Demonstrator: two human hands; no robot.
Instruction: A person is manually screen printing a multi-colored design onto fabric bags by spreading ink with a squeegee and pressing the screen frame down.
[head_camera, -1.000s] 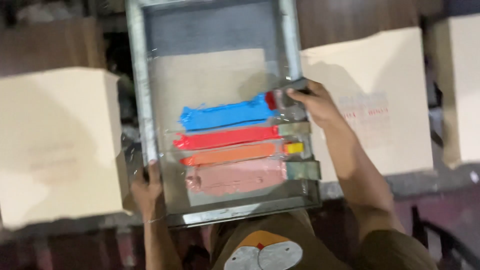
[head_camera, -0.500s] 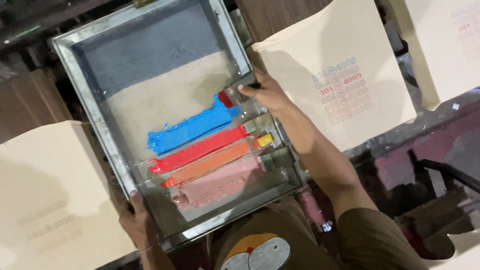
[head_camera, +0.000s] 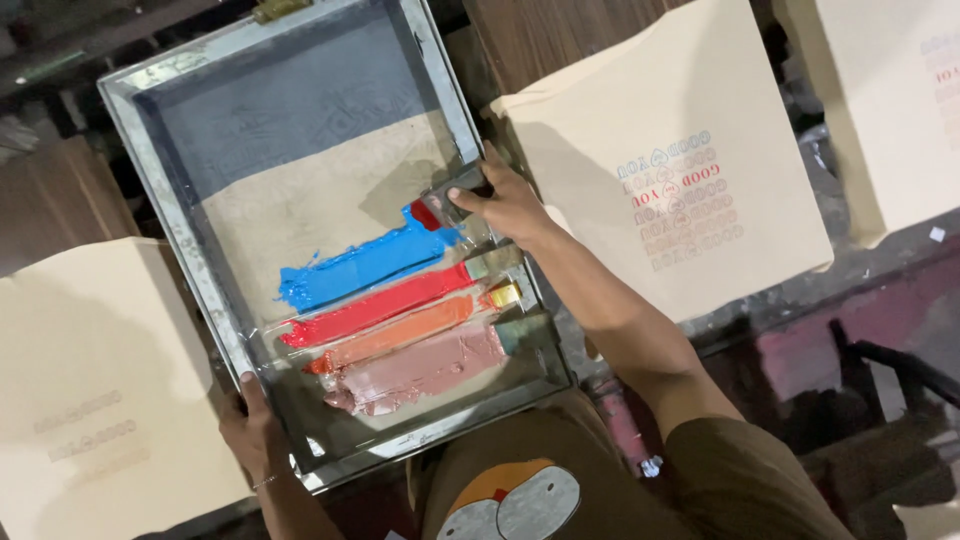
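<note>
Leftmost, at 9 o'clock: a pale tan paper bag (head_camera: 90, 390) lying flat, faint printed marks on its face, partly tucked under the frame's lower left corner.

Left hand (head_camera: 252, 432) at 7 o'clock, grip clenched on the lower left corner of the frame, fingers wrapped over the edge, thumb side hidden beneath.

Centre: large rectangular metal-framed printing screen (head_camera: 165, 215), tilted so its long axis runs from 11 o'clock to 5 o'clock. Upper part of the mesh dark grey, lower part showing tan through it. On the mesh, four smeared ink bands side by side, running roughly 8 o'clock to 2 o'clock: blue ink band (head_camera: 365, 265) uppermost, then red ink band (head_camera: 385, 305), orange ink band (head_camera: 395, 342), pinkish-brown ink band (head_camera: 425, 372) nearest the body. Bands touch or nearly touch along their long edges.

Right hand (head_camera: 505, 205) at 1 o'clock of the bands, grip closed on a dark squeegee (head_camera: 450, 200) at the frame's right rail, just at the blue band's right end.

Right of the forearm, at 3 o'clock: second tan paper bag (head_camera: 690, 120), flat, bearing rows of red and grey print.

Far right, at 2 o'clock: third tan bag (head_camera: 890, 120), only partly in view.

Bottom, 6 o'clock: brown shirt with a round cartoon patch (head_camera: 510, 500).
</note>
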